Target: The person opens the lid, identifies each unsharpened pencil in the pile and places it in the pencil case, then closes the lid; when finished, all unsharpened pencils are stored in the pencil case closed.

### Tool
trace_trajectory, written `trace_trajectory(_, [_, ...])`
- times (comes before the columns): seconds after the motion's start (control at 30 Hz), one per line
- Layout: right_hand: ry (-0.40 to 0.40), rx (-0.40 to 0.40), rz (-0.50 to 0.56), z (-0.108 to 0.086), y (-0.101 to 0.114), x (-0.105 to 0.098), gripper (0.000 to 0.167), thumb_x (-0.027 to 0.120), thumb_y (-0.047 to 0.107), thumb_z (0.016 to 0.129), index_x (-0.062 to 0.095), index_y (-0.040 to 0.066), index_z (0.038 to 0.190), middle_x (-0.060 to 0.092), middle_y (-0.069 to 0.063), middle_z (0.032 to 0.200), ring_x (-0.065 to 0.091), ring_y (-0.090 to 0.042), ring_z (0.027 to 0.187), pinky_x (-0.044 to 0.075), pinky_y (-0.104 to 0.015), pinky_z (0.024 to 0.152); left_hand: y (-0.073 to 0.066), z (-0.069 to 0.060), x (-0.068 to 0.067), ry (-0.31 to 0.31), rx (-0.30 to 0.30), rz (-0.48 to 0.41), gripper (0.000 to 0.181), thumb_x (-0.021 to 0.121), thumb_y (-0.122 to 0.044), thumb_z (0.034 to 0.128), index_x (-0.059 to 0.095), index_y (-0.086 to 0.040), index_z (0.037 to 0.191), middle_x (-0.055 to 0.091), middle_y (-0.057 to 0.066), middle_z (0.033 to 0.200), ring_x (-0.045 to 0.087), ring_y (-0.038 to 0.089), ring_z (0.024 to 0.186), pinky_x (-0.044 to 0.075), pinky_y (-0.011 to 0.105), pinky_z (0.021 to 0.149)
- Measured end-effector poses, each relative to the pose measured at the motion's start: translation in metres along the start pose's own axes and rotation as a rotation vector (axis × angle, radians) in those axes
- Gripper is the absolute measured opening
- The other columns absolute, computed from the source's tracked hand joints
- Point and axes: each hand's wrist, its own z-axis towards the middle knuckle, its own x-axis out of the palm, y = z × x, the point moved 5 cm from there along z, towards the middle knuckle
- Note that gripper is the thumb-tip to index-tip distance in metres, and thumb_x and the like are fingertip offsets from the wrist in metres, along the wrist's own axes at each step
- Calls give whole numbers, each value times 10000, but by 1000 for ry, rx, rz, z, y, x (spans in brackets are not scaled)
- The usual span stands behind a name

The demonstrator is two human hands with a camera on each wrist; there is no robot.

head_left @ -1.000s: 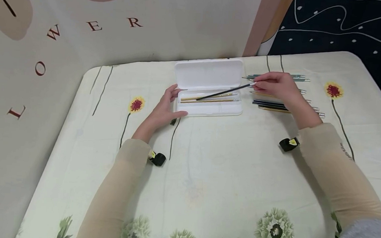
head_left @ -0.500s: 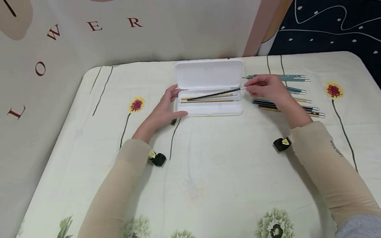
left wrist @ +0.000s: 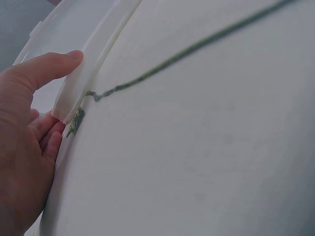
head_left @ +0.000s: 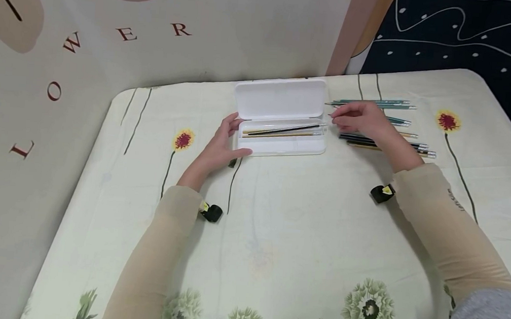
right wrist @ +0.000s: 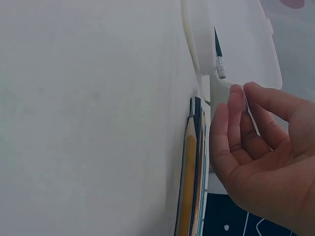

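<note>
At its left end, the white case [head_left: 283, 148] is gripped by my left hand [head_left: 216, 149], thumb on the near rim and fingers around the end. The left wrist view shows that thumb pressed to the case wall [left wrist: 78, 88], my left hand [left wrist: 29, 123] bent round the corner. A black pencil [head_left: 291, 129] lies in the case over yellow ones [head_left: 284, 135], its eraser end at the right rim. Just right of that end my right hand [head_left: 365, 120] hovers, holding nothing. In the right wrist view, my right hand [right wrist: 266, 152] has bent fingers, beside the eraser-tipped pencil [right wrist: 219, 56].
The case's raised lid [head_left: 279, 99] stands behind its tray. To the right of the case lie green pencils [head_left: 397, 106] and, nearer, black pencils [head_left: 410, 144] with yellow ones. Behind the table rises a printed wall covering [head_left: 246, 35]; dark patterned cloth [head_left: 459, 45] is at the back right.
The black pencil, earlier pinched in my right hand, has come down into the case and been let go. My right hand moved left with it, then slightly back right. My left hand stayed put.
</note>
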Motion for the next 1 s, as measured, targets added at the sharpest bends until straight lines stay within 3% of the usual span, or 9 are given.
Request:
trace_trajectory(0.27, [71, -79, -46, 1, 1, 8, 291, 632, 176, 981, 673, -5, 1205, 713, 159, 939, 661, 20, 881, 570, -136, 781, 0, 0, 0, -2, 5, -4, 1011, 784, -219, 867, 82, -180, 1594, 313, 49, 1606, 289, 220, 1490, 212, 378, 1270])
trace_trajectory(0.5, [90, -74, -36, 2, 4, 12, 300, 620, 180, 987, 659, -12, 1215, 716, 155, 945, 658, 26, 881, 572, -141, 781, -1, 0, 0, 0, 11, 3, 1008, 780, -227, 871, 80, -185, 1595, 315, 45, 1606, 287, 219, 1495, 206, 381, 1272])
trace_trajectory(0.77, [64, -18, 22, -3, -2, -3, 295, 642, 172, 974, 660, 3, 1216, 713, 160, 921, 685, -3, 886, 587, -158, 794, -2, 1, -1, -2, 15, 4, 1012, 784, -221, 866, 83, -175, 1595, 320, 53, 1601, 293, 223, 1490, 212, 378, 1270])
trace_trajectory(1.0, [30, -4, 9, -12, -9, -22, 268, 665, 198, 963, 696, 55, 1187, 724, 187, 903, 686, 34, 858, 581, -143, 760, -1, 0, 0, 2, 10, -2, 1010, 780, -212, 870, 78, -169, 1595, 315, 58, 1605, 287, 231, 1495, 212, 380, 1271])
